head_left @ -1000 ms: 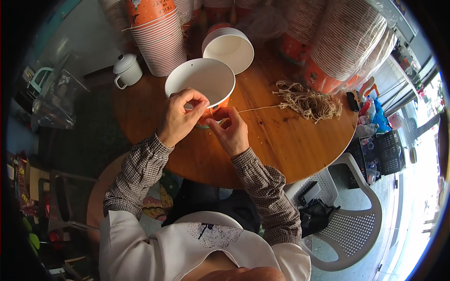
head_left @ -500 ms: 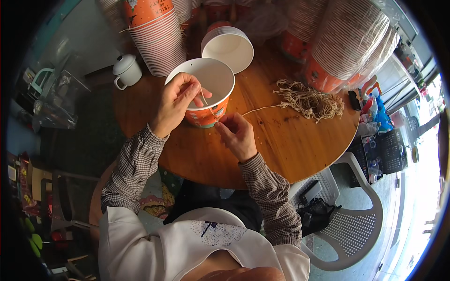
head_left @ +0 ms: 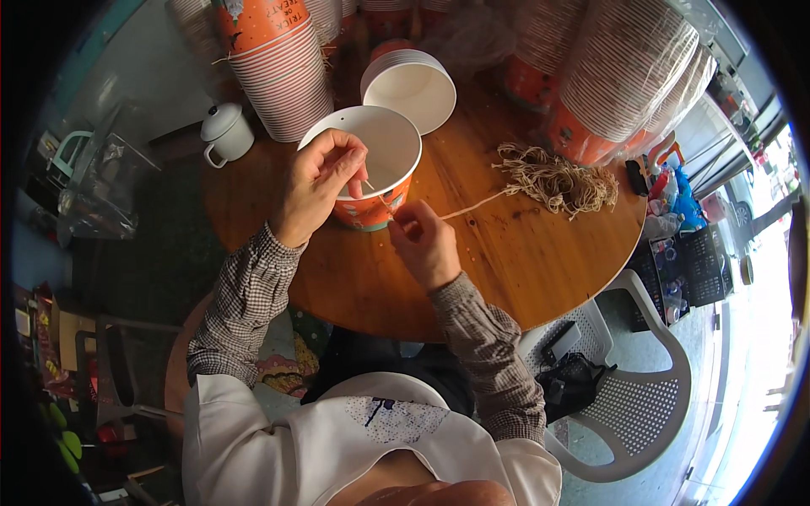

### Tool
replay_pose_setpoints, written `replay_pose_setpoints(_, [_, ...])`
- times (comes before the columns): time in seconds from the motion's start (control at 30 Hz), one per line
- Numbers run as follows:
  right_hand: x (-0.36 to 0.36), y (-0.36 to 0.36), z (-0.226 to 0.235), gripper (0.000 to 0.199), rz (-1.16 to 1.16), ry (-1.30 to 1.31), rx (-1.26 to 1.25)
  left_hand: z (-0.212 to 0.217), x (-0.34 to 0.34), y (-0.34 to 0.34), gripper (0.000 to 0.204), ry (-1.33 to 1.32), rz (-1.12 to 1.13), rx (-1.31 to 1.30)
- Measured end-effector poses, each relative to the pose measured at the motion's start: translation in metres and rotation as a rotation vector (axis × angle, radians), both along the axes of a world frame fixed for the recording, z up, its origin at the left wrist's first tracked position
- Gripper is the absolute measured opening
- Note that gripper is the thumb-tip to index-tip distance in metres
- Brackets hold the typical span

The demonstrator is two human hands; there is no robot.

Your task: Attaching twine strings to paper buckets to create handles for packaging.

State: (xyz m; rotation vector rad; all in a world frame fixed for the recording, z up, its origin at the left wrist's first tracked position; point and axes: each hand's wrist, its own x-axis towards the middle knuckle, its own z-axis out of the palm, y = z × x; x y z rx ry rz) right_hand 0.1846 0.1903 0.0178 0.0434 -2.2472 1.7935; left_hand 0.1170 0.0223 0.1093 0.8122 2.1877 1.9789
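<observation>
An orange paper bucket (head_left: 392, 152) with a white inside stands upright near the middle of the table, a small hole showing near its rim. My left hand (head_left: 310, 190) is over the bucket's left near rim, thumb and fingers pinched on a thin beige string (head_left: 475, 206). Just outside the bucket's near right side, my right hand (head_left: 429, 246) has its fingertips closed on the same string. From there the string runs right to a loose tangled bundle of strings (head_left: 561, 181). My left hand hides part of the bucket's rim.
Behind the bucket another white-lined bucket (head_left: 411, 94) lies on its side. A tall stack of buckets (head_left: 283, 88) and a white lidded mug (head_left: 228, 133) stand at left, plastic-wrapped stacks (head_left: 620, 72) at back right. A grey chair (head_left: 629, 413) is right of the round wooden table (head_left: 506, 270).
The fingers of my left hand have curled in from over the bucket's opening. My right hand has shifted slightly, and the string leading to the bundle lies a little differently.
</observation>
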Motion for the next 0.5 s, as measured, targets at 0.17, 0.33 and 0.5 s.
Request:
replay_pose_setpoints(0.17, [0.016,0.041,0.008,0.013,-0.061,0.063,0.104,0.005,-0.003,0.008,0.018,0.059,0.005,0.128])
replay_pose_setpoints(0.33, [0.024,0.057,0.045,0.009,-0.101,0.341,0.303,0.006,-0.004,0.014,0.015,0.016,-0.091,0.034])
replay_pose_setpoints(0.5, [0.015,0.053,0.069,0.015,-0.062,0.535,0.36,0.006,-0.002,0.033,0.013,0.033,-0.147,-0.169])
